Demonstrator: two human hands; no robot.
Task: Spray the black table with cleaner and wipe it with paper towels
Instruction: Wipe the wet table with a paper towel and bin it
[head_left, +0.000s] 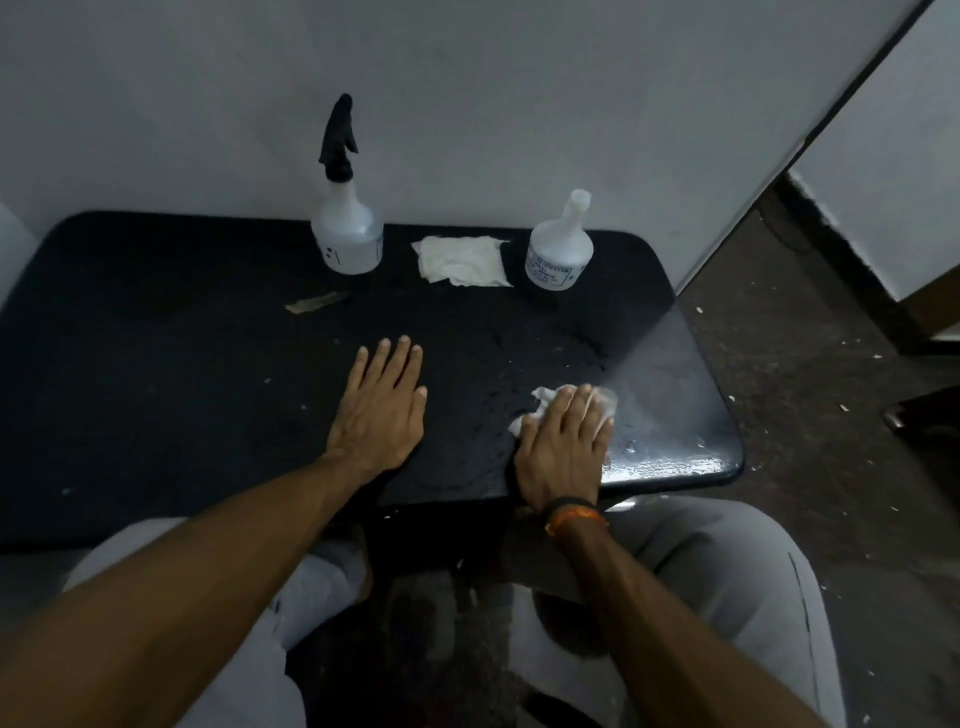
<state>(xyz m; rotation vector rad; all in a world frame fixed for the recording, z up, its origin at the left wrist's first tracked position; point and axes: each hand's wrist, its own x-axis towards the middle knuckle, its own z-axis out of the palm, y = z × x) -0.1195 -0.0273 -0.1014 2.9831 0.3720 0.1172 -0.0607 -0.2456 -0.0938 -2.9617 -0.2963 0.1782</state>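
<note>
The black table (156, 364) fills the middle of the head view, with wet droplets and a shiny patch near its right front corner. My right hand (563, 447) presses flat on a crumpled white paper towel (543, 400) at the table's right front. My left hand (382, 410) lies flat and empty on the table, fingers apart, left of the right hand. At the back stands a clear spray bottle with a black trigger head (345, 228). A stack of white paper towels (462, 260) lies to its right.
A white bottle with a narrow neck (561, 249) stands at the back right of the table. A small brownish scrap (317, 301) lies in front of the spray bottle. A white wall rises behind the table. Gritty floor with white specks lies to the right.
</note>
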